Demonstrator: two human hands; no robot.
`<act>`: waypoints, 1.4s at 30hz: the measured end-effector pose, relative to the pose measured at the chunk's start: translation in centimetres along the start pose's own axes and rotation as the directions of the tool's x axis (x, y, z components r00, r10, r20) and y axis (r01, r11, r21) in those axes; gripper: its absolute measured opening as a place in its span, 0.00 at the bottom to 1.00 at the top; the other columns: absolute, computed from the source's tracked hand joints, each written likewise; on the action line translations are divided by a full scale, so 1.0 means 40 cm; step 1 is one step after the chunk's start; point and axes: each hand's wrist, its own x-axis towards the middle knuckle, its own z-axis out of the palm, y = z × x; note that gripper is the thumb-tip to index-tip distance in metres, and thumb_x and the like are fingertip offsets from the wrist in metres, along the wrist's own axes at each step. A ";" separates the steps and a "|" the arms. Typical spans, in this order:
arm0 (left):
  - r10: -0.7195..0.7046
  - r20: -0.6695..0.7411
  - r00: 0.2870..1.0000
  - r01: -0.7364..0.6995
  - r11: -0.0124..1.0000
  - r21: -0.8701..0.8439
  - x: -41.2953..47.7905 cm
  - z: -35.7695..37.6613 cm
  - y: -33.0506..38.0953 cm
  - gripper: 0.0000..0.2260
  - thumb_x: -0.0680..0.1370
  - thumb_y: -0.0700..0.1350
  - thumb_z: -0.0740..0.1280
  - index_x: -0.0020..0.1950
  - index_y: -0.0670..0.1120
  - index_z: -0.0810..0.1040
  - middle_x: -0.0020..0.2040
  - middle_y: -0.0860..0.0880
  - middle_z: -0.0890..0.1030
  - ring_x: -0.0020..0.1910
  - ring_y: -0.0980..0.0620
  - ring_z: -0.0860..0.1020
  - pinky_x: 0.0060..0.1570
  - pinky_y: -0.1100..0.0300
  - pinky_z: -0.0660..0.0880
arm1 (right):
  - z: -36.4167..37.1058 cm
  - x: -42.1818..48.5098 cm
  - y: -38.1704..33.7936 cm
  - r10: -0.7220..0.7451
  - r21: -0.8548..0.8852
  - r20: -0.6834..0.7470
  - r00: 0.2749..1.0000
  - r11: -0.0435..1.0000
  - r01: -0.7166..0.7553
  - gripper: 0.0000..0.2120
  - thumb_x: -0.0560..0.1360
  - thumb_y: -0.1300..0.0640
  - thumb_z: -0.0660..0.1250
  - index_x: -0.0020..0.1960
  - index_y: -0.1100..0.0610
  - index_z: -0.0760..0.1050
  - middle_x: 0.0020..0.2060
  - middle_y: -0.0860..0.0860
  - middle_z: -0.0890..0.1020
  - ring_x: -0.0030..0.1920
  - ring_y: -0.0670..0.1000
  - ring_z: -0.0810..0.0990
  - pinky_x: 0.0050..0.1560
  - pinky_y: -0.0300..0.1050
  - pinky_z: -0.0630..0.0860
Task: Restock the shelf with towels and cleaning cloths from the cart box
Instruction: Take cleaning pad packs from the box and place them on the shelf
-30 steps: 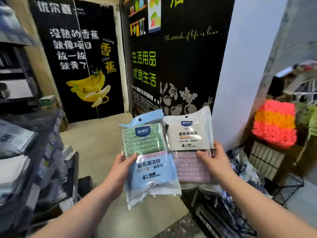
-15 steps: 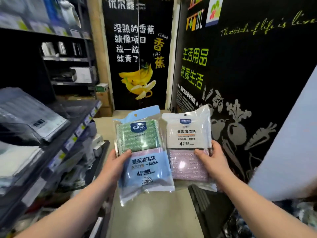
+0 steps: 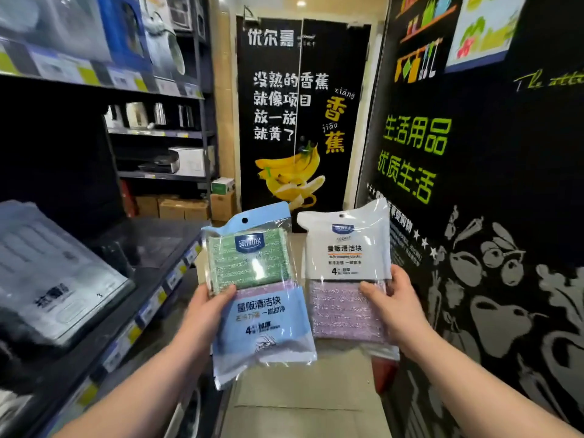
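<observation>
I hold two packs of cleaning cloths upright in front of me. My left hand (image 3: 207,314) grips the left edge of a blue-labelled pack (image 3: 259,298) with green and pink cloths inside. My right hand (image 3: 393,306) grips the right edge of a white-labelled pack (image 3: 344,273) with a pink cloth showing below the label. The two packs sit side by side with a narrow gap between them. The dark shelf (image 3: 148,298) runs along my left, its price-tag edge close to the blue pack. The cart box is out of view.
A bagged grey item (image 3: 53,279) lies on the shelf at left. Higher shelves hold boxed appliances (image 3: 94,36) and kettles (image 3: 148,115). Cardboard boxes (image 3: 183,208) stand at the aisle's far end by a banana poster (image 3: 297,121). A black illustrated wall (image 3: 474,216) lines my right.
My view has swung left, from the cart and coloured cloths at right toward the shelf. Both packs stay in my hands and have drifted slightly apart.
</observation>
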 end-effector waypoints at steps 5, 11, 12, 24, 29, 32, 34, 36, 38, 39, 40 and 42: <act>-0.017 -0.082 0.996 0.011 0.997 -0.072 0.143 0.015 0.002 0.11 0.78 0.41 0.65 0.59 0.42 0.72 0.50 0.38 0.82 0.45 0.40 0.82 0.47 0.46 0.79 | 0.082 0.175 0.022 -0.022 0.046 0.063 0.998 0.999 0.019 0.20 0.74 0.64 0.68 0.63 0.54 0.66 0.45 0.44 0.77 0.44 0.41 0.76 0.37 0.32 0.71; 0.016 -0.249 0.968 -0.039 0.996 -0.085 0.306 0.022 -0.009 0.08 0.77 0.41 0.65 0.56 0.43 0.74 0.46 0.39 0.84 0.43 0.42 0.82 0.48 0.44 0.79 | 0.184 0.418 0.064 -0.058 0.101 0.198 0.978 0.994 0.039 0.21 0.74 0.65 0.68 0.64 0.55 0.68 0.47 0.47 0.79 0.45 0.46 0.78 0.43 0.38 0.74; 0.019 -0.279 0.960 -0.046 0.995 -0.094 0.333 0.029 -0.008 0.08 0.77 0.42 0.66 0.56 0.45 0.74 0.47 0.39 0.84 0.45 0.40 0.83 0.51 0.40 0.78 | 0.201 0.464 0.067 -0.067 0.119 0.228 0.971 0.992 0.040 0.21 0.74 0.65 0.68 0.64 0.55 0.67 0.47 0.48 0.80 0.46 0.47 0.79 0.44 0.40 0.75; 0.030 -0.577 0.816 -0.103 0.990 -0.093 0.507 0.091 0.008 0.15 0.75 0.47 0.69 0.59 0.44 0.71 0.52 0.39 0.82 0.51 0.38 0.82 0.55 0.38 0.76 | 0.400 0.864 0.077 -0.160 0.220 0.572 0.804 0.975 0.038 0.22 0.74 0.68 0.66 0.66 0.59 0.66 0.55 0.58 0.80 0.53 0.56 0.78 0.56 0.50 0.74; 0.068 -0.699 0.712 -0.114 0.993 -0.019 0.504 0.027 0.025 0.05 0.77 0.45 0.67 0.51 0.48 0.72 0.51 0.41 0.82 0.47 0.42 0.82 0.48 0.46 0.80 | 0.538 0.883 0.070 -0.188 0.280 0.659 0.728 0.960 -0.005 0.22 0.75 0.70 0.64 0.67 0.60 0.65 0.54 0.58 0.78 0.45 0.47 0.77 0.42 0.31 0.77; 0.112 -0.746 0.657 -0.135 0.990 0.031 0.526 -0.023 0.057 0.04 0.79 0.43 0.64 0.52 0.48 0.71 0.46 0.47 0.80 0.42 0.50 0.80 0.33 0.61 0.78 | 0.623 0.894 0.063 -0.194 0.286 0.682 0.705 0.958 -0.013 0.22 0.75 0.70 0.64 0.67 0.61 0.65 0.54 0.57 0.78 0.44 0.44 0.77 0.35 0.24 0.74; 0.133 -0.762 0.633 -0.168 0.985 0.033 0.555 -0.071 0.084 0.10 0.79 0.43 0.64 0.59 0.44 0.70 0.50 0.43 0.81 0.44 0.47 0.81 0.40 0.55 0.80 | 0.674 0.905 0.055 -0.195 0.285 0.692 0.695 0.959 -0.014 0.22 0.75 0.69 0.65 0.67 0.60 0.65 0.54 0.57 0.79 0.45 0.45 0.77 0.36 0.28 0.76; 0.160 -0.785 0.599 -0.192 0.980 0.053 0.596 -0.126 0.112 0.14 0.79 0.44 0.65 0.62 0.43 0.69 0.53 0.41 0.81 0.47 0.43 0.81 0.50 0.46 0.79 | 0.719 0.922 0.036 -0.201 0.294 0.698 0.688 0.956 -0.018 0.22 0.75 0.69 0.65 0.66 0.59 0.65 0.52 0.55 0.79 0.44 0.44 0.77 0.38 0.34 0.75; 0.213 -0.801 0.560 -0.215 0.971 0.107 0.643 -0.178 0.152 0.14 0.79 0.44 0.65 0.63 0.43 0.68 0.52 0.44 0.80 0.46 0.47 0.80 0.47 0.50 0.79 | 0.770 0.951 0.006 -0.224 0.303 0.695 0.684 0.953 0.004 0.22 0.75 0.68 0.65 0.65 0.58 0.64 0.51 0.53 0.78 0.44 0.43 0.77 0.41 0.37 0.73; 0.251 -0.805 0.538 -0.229 0.962 0.147 0.667 -0.209 0.175 0.14 0.79 0.44 0.64 0.63 0.43 0.68 0.52 0.46 0.80 0.45 0.50 0.80 0.43 0.55 0.77 | 0.798 0.967 -0.010 -0.237 0.310 0.689 0.685 0.951 0.017 0.22 0.75 0.68 0.66 0.66 0.58 0.64 0.51 0.52 0.78 0.44 0.43 0.76 0.41 0.36 0.72; 0.289 -0.807 0.514 -0.245 0.952 0.185 0.690 -0.239 0.198 0.14 0.79 0.44 0.65 0.63 0.43 0.69 0.53 0.46 0.80 0.45 0.51 0.79 0.42 0.58 0.76 | 0.826 0.984 -0.025 -0.248 0.321 0.680 0.690 0.947 0.024 0.22 0.75 0.67 0.65 0.66 0.58 0.64 0.49 0.51 0.77 0.44 0.42 0.76 0.40 0.34 0.72; 0.356 -0.816 0.455 -0.258 0.930 0.262 0.733 -0.303 0.241 0.17 0.78 0.45 0.66 0.65 0.43 0.70 0.57 0.45 0.80 0.49 0.49 0.79 0.47 0.57 0.74 | 0.877 1.010 -0.046 -0.266 0.346 0.656 0.706 0.938 0.031 0.22 0.75 0.67 0.65 0.66 0.58 0.64 0.48 0.49 0.78 0.43 0.41 0.76 0.38 0.32 0.73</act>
